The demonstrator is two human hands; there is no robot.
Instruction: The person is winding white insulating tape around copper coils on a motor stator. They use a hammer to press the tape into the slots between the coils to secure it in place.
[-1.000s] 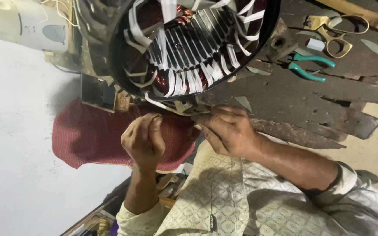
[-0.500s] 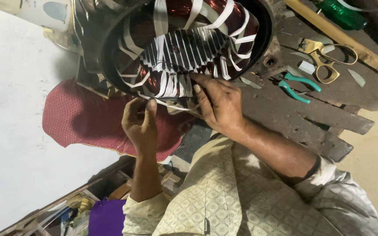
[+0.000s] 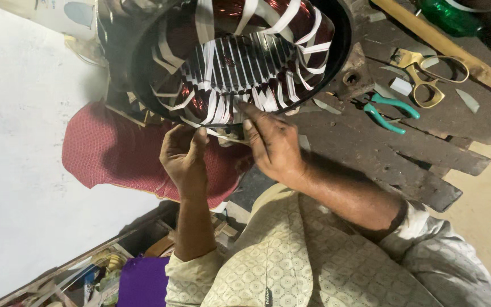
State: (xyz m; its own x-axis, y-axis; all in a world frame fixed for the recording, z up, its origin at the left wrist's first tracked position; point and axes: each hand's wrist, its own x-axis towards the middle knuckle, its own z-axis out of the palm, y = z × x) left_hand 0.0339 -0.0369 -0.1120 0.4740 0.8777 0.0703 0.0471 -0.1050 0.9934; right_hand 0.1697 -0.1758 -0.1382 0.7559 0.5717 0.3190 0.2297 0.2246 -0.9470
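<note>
a: while i watch from the head view, my left hand sits at the lower rim of the big round dark metal motor stator, the one with copper-red windings and white paper strips sticking out of its slots.

b: what are the fingers doing?

a: on the left hand they are curled and pressed close together, thumb up against one of the thin white insulation strips at the rim. it looks like a pinch on that strip, but i cannot tell for sure, since the fingertips are turned away from me.

b: and the right hand?

a: my right hand is just beside it, index finger stretched out and touching the strips at the lower edge of the bore, the other fingers loosely bent and close together. it grips nothing that i can see.

b: where does the stator stand?

a: it stands on its side at the edge of a rough dark wooden bench, opening turned to me. a dark red cloth cushion lies below it, behind the left hand.

b: anything else on the bench?

a: pliers with teal handles lie near the stator, and brass-coloured scissors lie just past them, apart from both hands.
</note>
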